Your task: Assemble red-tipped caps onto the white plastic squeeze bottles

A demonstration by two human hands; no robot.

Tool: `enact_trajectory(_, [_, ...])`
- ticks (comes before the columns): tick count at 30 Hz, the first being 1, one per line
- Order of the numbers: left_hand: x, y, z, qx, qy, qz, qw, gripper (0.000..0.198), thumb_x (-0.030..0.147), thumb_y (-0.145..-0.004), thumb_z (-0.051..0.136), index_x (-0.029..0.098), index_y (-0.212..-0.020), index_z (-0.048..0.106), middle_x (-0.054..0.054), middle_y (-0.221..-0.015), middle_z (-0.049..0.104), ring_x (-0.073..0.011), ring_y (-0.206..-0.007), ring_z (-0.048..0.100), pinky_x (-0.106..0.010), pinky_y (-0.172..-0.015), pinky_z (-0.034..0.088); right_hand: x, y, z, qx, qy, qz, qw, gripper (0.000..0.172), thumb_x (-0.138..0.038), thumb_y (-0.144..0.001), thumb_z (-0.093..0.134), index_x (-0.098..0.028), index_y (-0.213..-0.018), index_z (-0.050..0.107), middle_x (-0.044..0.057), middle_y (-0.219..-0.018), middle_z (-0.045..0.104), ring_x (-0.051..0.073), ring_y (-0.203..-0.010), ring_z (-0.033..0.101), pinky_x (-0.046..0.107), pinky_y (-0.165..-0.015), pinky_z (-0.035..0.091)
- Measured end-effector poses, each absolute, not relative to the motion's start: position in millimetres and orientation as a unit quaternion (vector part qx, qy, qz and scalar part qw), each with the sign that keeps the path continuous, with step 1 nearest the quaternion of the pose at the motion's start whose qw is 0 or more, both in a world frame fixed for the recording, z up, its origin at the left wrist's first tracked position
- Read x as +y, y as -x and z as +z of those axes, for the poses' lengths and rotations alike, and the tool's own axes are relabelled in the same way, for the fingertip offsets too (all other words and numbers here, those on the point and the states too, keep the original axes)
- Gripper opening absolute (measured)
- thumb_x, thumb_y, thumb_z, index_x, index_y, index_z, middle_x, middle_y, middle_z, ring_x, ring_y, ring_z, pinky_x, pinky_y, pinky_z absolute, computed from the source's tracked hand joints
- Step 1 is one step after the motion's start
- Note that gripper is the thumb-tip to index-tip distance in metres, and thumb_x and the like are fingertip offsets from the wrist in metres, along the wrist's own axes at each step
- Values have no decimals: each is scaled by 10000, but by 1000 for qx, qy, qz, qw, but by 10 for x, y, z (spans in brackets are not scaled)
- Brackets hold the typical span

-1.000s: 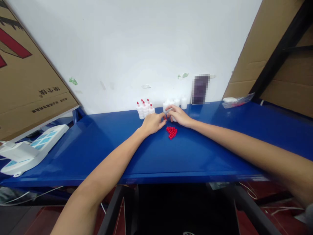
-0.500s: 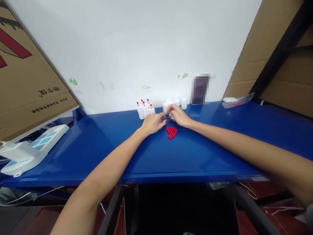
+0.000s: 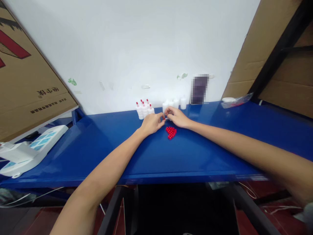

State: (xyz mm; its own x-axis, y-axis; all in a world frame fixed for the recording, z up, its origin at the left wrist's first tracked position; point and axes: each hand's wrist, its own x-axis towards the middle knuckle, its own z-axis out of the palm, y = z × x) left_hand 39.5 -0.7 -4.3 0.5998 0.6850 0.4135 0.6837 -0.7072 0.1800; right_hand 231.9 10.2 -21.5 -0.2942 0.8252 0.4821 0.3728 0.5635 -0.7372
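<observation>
My left hand is closed in a pinch on a small red cap. Facing it, my right hand pinches a small whitish nozzle piece, mostly covered by the fingers. The fingertips of both hands meet, so whether cap and nozzle touch is hidden. Just in front of the hands lies a cluster of loose red caps on the blue table. Left of my left hand stand several white bottles with red-tipped nozzles. Behind my right hand are several white bottles without red tips.
One white bottle stands apart at the back, near a blurred dark rectangle against the wall. A plastic bag lies at the back right. On the left sit a white device and a large cardboard box.
My right hand has moved left and slightly down, bringing the nozzle piece against the fingertips of my left hand. My left hand keeps its pinch on the red cap.
</observation>
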Motion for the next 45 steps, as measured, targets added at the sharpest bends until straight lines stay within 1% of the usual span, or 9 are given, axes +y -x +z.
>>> enact_trajectory(7, [-22,-408,-49,377,-893,248,-6,174,284,-919,604,174,-1021,692,-5,-692,698,-157,-613,627,-255,-586,372,99,-2313,-210,-745,378,287,468,193,-221,-693,541,-194,-882,570,33,-866,614,202,-843,589,357,-787,495])
enact_trajectory(12, [-37,-407,-39,393,-883,256,-12,178,279,-917,592,168,-1000,704,-13,-699,703,-161,-622,632,-263,-595,383,112,-2318,-221,-717,402,266,503,245,-268,-669,635,-200,-894,567,42,-944,629,200,-845,613,389,-841,514])
enact_trajectory(17, [-50,-422,-32,411,-870,272,1,174,274,-906,600,168,-970,722,-18,-686,702,-168,-620,634,-272,-603,383,125,-2307,-254,-690,413,268,530,252,-337,-658,738,-213,-747,537,28,-829,653,210,-812,645,412,-871,531])
enact_trajectory(20, [-33,-427,-51,418,-860,292,36,164,271,-892,610,172,-953,725,-12,-667,696,-158,-602,626,-264,-592,378,102,-2291,-246,-697,400,271,529,220,-343,-682,735,-205,-703,565,43,-822,680,216,-818,658,419,-895,533])
enact_trajectory(26, [19,-434,-84,431,-816,363,127,181,318,-876,631,160,-845,712,1,-597,657,-134,-546,586,-242,-569,383,74,-2292,-222,-728,358,277,514,146,-285,-725,656,-200,-835,611,22,-849,663,213,-851,654,385,-841,541])
enact_trajectory(31, [28,-454,-70,449,-777,377,230,202,338,-885,635,146,-855,688,9,-560,634,-111,-483,540,-225,-535,392,96,-2301,-256,-753,358,255,490,356,-232,-657,688,-214,-992,569,45,-1011,661,240,-969,660,381,-835,555])
enact_trajectory(34, [11,-473,-63,440,-767,378,274,220,357,-895,629,145,-869,681,18,-554,617,-97,-460,512,-217,-513,383,104,-2306,-261,-755,350,261,489,355,-251,-657,726,-222,-961,545,31,-973,665,230,-932,670,402,-887,548])
enact_trajectory(39, [-38,-492,-43,424,-753,375,334,273,409,-910,611,147,-846,655,31,-558,578,-85,-437,487,-213,-475,359,85,-2303,-238,-734,336,325,493,326,-303,-676,765,-218,-887,532,13,-894,671,207,-838,691,395,-869,563])
enact_trajectory(45, [-44,-477,-45,410,-768,363,334,267,386,-959,523,158,-864,623,44,-541,549,-87,-435,489,-213,-481,366,41,-2284,-220,-702,358,365,496,348,-316,-660,798,-207,-891,562,26,-927,693,218,-870,723,375,-840,591])
